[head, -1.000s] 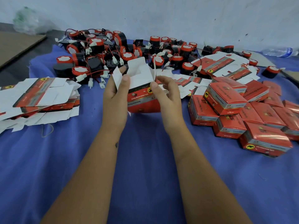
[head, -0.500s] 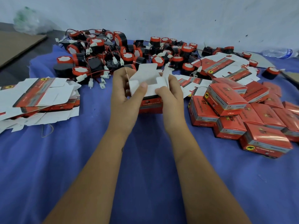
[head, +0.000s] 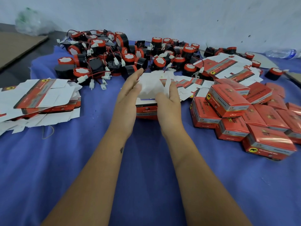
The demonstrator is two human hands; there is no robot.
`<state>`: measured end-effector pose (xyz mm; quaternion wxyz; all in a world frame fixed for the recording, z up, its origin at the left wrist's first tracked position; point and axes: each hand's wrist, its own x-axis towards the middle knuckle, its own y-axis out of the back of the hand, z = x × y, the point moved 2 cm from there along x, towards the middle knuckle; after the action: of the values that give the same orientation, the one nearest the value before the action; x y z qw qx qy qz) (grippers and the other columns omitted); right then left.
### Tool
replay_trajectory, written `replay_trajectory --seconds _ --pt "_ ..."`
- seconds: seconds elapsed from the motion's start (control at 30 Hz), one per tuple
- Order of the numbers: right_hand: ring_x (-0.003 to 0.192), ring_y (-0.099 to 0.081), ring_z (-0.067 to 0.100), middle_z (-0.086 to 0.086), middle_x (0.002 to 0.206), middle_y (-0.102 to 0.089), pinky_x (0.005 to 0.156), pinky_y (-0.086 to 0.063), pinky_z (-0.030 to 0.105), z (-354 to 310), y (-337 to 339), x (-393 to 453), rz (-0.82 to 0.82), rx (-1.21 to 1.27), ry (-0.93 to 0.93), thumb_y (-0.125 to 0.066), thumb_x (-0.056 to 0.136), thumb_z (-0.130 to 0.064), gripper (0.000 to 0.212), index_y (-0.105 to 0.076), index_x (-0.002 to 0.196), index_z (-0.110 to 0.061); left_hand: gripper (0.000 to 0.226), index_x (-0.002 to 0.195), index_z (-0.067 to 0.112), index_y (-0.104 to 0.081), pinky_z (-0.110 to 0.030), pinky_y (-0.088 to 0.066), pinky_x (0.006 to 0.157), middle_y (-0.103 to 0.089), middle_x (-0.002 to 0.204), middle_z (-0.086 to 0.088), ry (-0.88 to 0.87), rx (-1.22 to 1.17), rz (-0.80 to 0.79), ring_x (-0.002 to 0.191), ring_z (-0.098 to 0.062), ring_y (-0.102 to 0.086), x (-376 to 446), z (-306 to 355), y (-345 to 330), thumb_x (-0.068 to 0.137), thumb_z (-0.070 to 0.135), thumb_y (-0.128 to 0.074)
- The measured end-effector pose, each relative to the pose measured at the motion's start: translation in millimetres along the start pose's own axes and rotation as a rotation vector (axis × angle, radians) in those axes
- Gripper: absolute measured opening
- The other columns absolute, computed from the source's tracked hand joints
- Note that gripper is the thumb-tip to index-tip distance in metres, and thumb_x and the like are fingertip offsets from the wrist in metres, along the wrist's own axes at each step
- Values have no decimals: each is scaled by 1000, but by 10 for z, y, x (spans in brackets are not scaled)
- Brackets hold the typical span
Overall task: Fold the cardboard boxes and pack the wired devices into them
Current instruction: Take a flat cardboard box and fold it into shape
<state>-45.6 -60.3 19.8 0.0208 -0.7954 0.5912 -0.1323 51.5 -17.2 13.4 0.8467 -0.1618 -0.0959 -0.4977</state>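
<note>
Underneath everything, a blue cloth-covered surface [head: 146,185] spreads to every edge of the view, running out of frame at the bottom and both sides. At its far side lies a heap of black-and-red round wired devices with white plug connectors [head: 104,57]; their wires are tangled and single units are hard to tell apart. On the right sits a pile of closed red cardboard boxes [head: 244,115], cut off by the right edge. On the left a stack of flat, unfolded red-and-white box blanks [head: 39,97] is cut by the left edge, and more flat blanks [head: 224,66] lie beyond the closed boxes. A clear plastic bottle [head: 281,53] lies at the far right, partly out of view.

Near the centre, a half-folded red cardboard box with white inner flaps [head: 146,110] is between the two hands, its red lower part showing between the wrists and its white flaps up by the fingertips; motion blur smears the flaps, so their exact fold is unclear. The left hand [head: 128,101] has its fingers fairly straight against the left flap, thumb pressed on the white card. The right hand [head: 169,105] grips the box's right side, a white flap standing up beside its fingers; how far those fingers curl is hidden
</note>
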Motion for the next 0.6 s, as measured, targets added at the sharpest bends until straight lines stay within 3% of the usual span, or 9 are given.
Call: replay_trajectory --seconds 0.07,0.17,0.23,0.33,0.4,0.5,0.6 --pt "85 -62 6 -12 94 -66 71 -55 25 18 -6 6 13 8 14 -41 89 -1 42 -60 89 -38 40 112 51 -66 -37 -45 108 -62 131 17 28 -31 10 127 -8 -55 -11 3 -13 89 23 -47" --pt "89 -64 2 -20 91 -68 80 -56 28 51 -12 14 19 46 16 -45 95 -8 38 -60 88 -42 44 101 56 -67 -37 -52 99 -66 123 15 64 -17 44 117 -10 -62 -26 15 -30 86 19 -49" --pt "88 -64 -2 -23 91 -68 80 -56 26 85 -5 31 25 49 27 -49 97 -14 33 -61 88 -44 47 94 60 -66 -39 -53 99 -67 120 16 70 2 74 114 -11 -63 -31 10 -39 85 18 -48" --pt "92 -67 6 -13 98 -71 75 -56 27 81 -31 31 -62 136 16 -54 94 -34 11 -64 97 -36 46 94 52 -67 -34 -55 89 -70 108 17 46 -44 127 103 -10 -66 -12 -5 -1 88 12 -46" --pt "101 -68 15 -3 110 -72 75 -56 29 94 -30 46 -108 249 -73 -47 94 -49 34 -68 109 -26 47 97 43 -65 -34 -55 79 -71 103 13 33 -88 159 97 -14 -66 8 -11 44 92 3 -43" --pt "110 -65 25 7 121 -67 83 -57 38 74 -31 50 -163 284 -142 -45 99 -34 32 -66 119 -21 43 102 35 -61 -30 -55 67 -72 97 11 48 -131 194 91 -18 -66 24 -18 89 95 -3 -42" --pt "104 -64 25 6 113 -68 87 -53 41 68 -10 62 -193 228 -125 -52 94 -17 24 -68 110 -24 42 104 38 -56 -29 -54 60 -71 91 11 47 -116 188 83 -16 -66 26 -14 87 96 -2 -42"
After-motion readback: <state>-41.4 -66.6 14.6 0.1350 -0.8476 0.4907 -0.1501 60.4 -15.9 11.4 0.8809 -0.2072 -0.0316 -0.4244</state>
